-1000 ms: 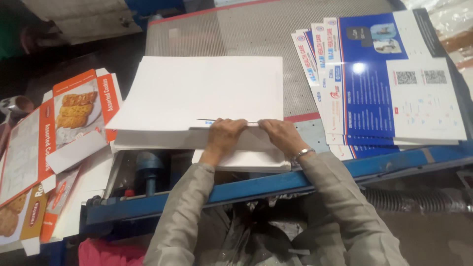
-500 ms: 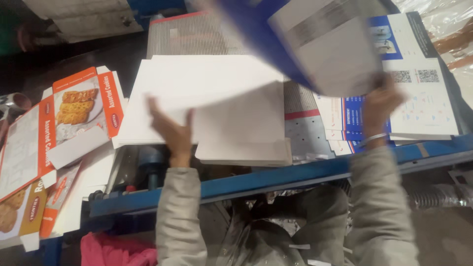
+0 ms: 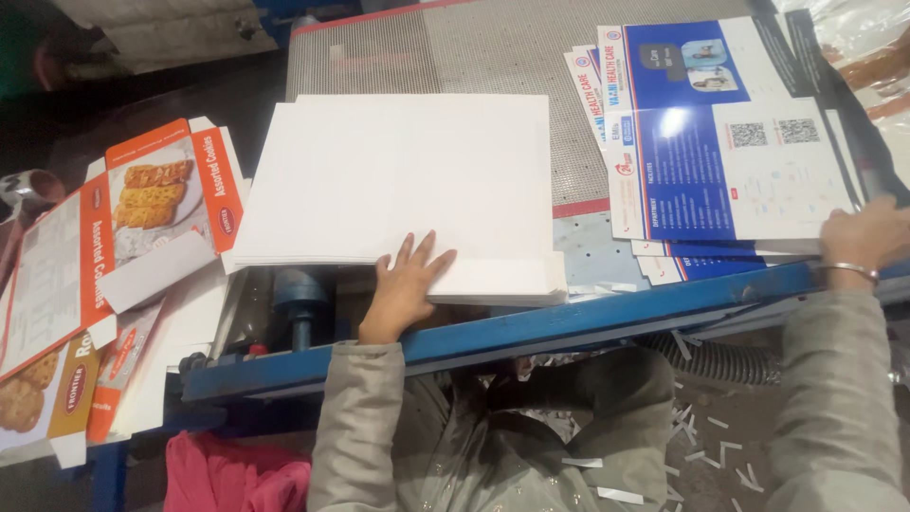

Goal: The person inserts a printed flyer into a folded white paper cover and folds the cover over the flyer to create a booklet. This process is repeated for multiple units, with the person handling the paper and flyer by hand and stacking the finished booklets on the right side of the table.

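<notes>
Since half a second ago the blue-and-white sheet that was lifted in the air has come down onto the blue printed stack at 2 o'clock, and the right hand has dropped with it to that stack's near right corner. Left hand has moved from the raised position to lying flat on the white sheet stack.

Left hand: fingers spread wide, palm down, pressing on the near edge of the white stack, gripping nothing. Right hand: resting on the near right corner of the blue stack, bangle on the wrist; fingers partly curled, cannot tell if they pinch a sheet.

White stack sits centre, 12 o'clock from the left hand, partly on the grey mesh belt, near edge overhanging toward the blue metal rail. Blue stack just right of it, fanned, apart from the white one.

At 9 o'clock: flattened orange cookie cartons, overlapping. Pink cloth at 7 o'clock below the rail. Paper scraps on floor at 5 o'clock.
</notes>
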